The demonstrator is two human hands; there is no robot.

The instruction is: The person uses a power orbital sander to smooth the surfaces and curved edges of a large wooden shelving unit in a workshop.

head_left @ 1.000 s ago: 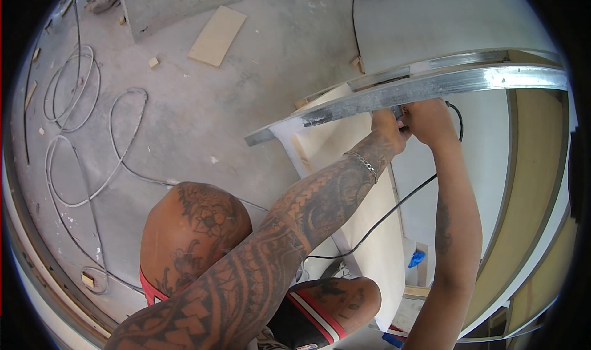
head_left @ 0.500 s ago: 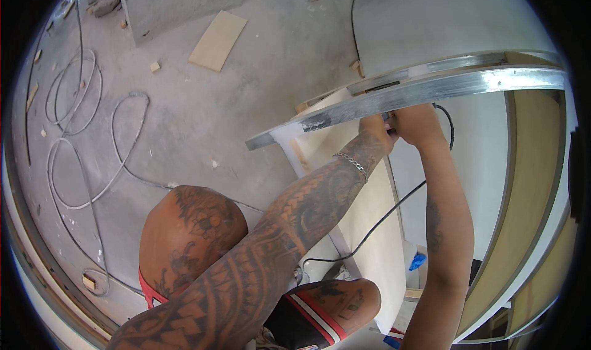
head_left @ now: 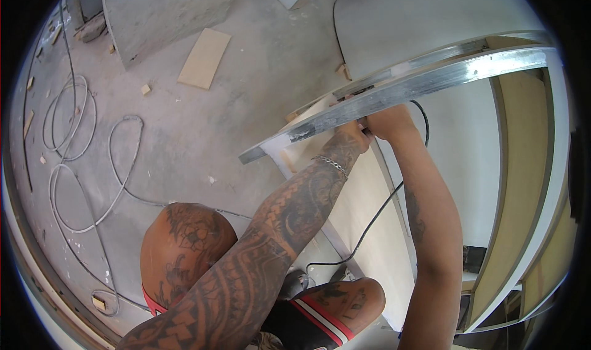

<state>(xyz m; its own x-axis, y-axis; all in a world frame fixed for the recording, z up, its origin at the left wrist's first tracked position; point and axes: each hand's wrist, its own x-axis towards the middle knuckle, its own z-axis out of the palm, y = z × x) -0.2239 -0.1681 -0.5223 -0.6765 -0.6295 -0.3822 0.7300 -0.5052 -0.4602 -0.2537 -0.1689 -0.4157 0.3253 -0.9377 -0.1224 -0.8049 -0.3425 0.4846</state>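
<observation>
Both hands reach up beneath a long silvery metal strip (head_left: 425, 87), close together. My left hand (head_left: 354, 135), with a chain bracelet above the wrist, has its fingers closed round something dark and mostly hidden. My right hand (head_left: 389, 121) is closed against the same spot, its fingertips partly behind the strip. Between the hands only a small dark bit shows, so its kind cannot be made out. A black cord (head_left: 378, 214) runs from behind my right hand, down across a cream board (head_left: 363, 242) toward my feet.
Grey hose (head_left: 111, 218) lies looped on the concrete floor at the left. A loose wooden panel (head_left: 204, 58) and small wood offcuts (head_left: 146, 90) lie farther off. Curved wooden ribs (head_left: 523, 165) stand at the right, and a grey slab (head_left: 166, 18) at the back.
The view has shifted, so the strip and both hands sit a little lower and farther left. My hands stay together under the strip, in much the same grip.
</observation>
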